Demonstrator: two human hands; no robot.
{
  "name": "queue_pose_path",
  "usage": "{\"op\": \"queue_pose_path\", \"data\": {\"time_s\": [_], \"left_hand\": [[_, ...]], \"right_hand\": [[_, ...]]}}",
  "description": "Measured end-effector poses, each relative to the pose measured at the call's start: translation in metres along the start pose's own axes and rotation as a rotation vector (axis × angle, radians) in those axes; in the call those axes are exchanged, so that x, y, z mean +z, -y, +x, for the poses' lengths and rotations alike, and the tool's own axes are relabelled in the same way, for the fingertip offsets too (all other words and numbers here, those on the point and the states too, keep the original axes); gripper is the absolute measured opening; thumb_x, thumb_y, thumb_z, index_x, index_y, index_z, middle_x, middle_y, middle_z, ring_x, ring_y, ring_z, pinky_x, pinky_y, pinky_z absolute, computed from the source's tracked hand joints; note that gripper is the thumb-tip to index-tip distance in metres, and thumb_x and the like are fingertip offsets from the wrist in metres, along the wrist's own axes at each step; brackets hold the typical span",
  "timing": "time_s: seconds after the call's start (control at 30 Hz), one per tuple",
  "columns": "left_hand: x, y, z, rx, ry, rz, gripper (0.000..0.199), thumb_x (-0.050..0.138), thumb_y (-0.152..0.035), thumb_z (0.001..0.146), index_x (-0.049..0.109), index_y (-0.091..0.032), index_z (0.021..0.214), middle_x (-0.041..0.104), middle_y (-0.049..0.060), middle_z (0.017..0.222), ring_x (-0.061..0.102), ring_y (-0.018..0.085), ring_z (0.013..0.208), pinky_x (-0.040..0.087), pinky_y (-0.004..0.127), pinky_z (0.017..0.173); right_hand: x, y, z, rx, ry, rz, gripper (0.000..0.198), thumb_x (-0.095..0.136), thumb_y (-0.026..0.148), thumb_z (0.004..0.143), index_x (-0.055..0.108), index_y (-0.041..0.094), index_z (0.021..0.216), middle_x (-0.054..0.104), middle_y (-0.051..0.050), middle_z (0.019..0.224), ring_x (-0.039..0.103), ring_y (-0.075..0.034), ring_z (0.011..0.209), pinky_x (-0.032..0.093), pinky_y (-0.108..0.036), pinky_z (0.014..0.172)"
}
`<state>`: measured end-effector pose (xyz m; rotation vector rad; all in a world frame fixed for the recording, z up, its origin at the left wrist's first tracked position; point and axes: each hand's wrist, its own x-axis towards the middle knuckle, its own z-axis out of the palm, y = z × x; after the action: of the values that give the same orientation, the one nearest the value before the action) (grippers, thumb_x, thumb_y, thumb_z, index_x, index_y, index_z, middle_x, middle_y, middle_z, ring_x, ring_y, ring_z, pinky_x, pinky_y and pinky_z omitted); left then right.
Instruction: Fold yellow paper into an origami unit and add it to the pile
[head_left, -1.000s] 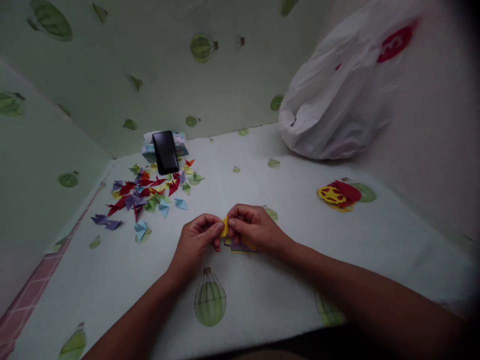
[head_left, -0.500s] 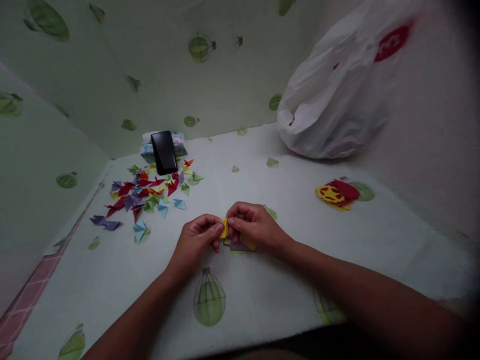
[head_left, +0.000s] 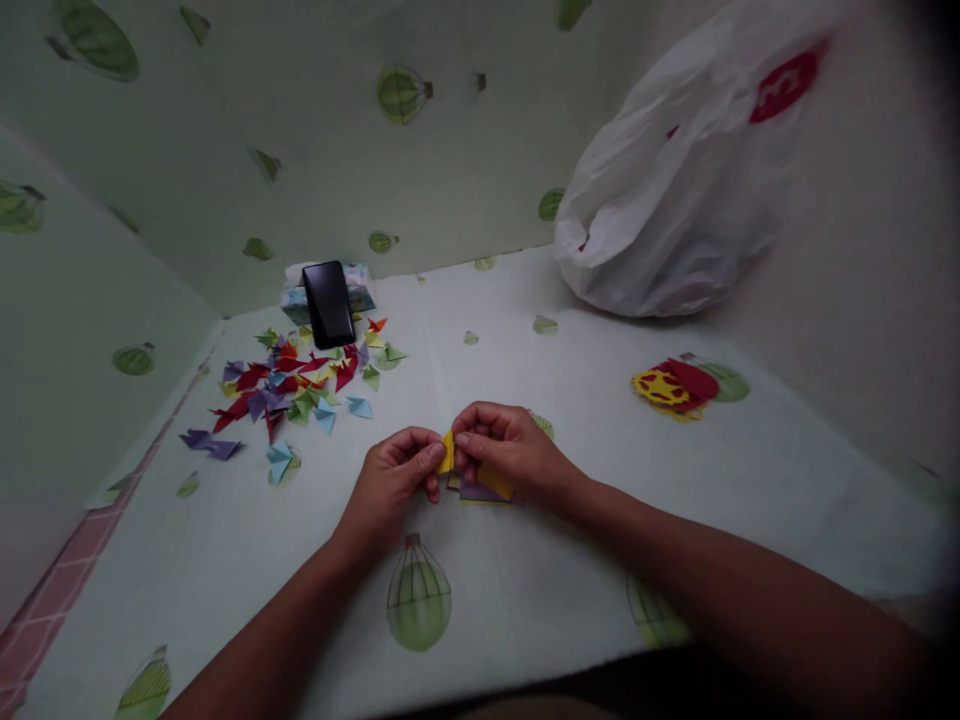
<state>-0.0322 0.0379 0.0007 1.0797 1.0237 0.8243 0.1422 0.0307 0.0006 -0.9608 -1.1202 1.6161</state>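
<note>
Yellow paper, a small folded piece, is held up between the person's 2 hands, near the middle of the counter. The left hand is nearly closed, its thumb and forefinger pinching the left side of the piece, the other fingers curled beneath. The right hand is also drawn in, thumb against fingers at the right edge of the same paper; its exact fold is too small to tell. Below and partly behind the right hand lie flat paper sheets, purple and yellow showing, partly hidden by the fingers.

Well to the left, a loose pile of folded paper shapes spreads out in red, purple, green, yellow, orange and light blue. Just behind it, a dark phone leans against a tissue pack. On the far right of the counter, red and yellow paper cut-outs overlap, and behind them sits a bulging white plastic bag with a red mark. Green balloon prints cover the wall and the counter.
</note>
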Motion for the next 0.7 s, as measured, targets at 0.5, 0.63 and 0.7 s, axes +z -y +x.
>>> {"op": "queue_pose_path", "data": {"time_s": [0.5,0.63,0.7], "left_hand": [[-0.0009,0.0023,0.0005,0.014,0.015,0.041,0.022,0.073,-0.035,0.080,0.066,-0.015,0.081,0.059,-0.002,0.058,0.048,0.008,0.049,0.040,0.020,0.052],[-0.0005,0.0009,0.0003,0.017,0.013,0.064,0.023,0.074,-0.037,0.080,0.065,-0.015,0.080,0.058,-0.003,0.055,0.048,0.008,0.048,0.039,0.020,0.052],[-0.0003,0.0004,0.0002,0.014,0.010,0.070,0.024,0.074,-0.037,0.079,0.065,-0.015,0.079,0.058,-0.003,0.054,0.048,0.008,0.048,0.039,0.021,0.052]], "right_hand": [[0.0002,0.0006,-0.0001,0.014,-0.015,-0.023,0.008,0.065,0.023,0.081,0.060,0.017,0.078,0.063,0.003,0.062,0.059,-0.008,0.049,0.047,-0.022,0.052],[0.0002,0.0013,-0.0004,0.012,-0.023,-0.028,0.008,0.065,0.023,0.081,0.060,0.017,0.078,0.062,0.003,0.061,0.058,-0.009,0.049,0.047,-0.023,0.052],[0.0000,0.0018,-0.0007,0.007,-0.018,-0.037,0.009,0.064,0.024,0.081,0.060,0.017,0.078,0.062,0.003,0.061,0.058,-0.009,0.049,0.047,-0.023,0.052]]}}
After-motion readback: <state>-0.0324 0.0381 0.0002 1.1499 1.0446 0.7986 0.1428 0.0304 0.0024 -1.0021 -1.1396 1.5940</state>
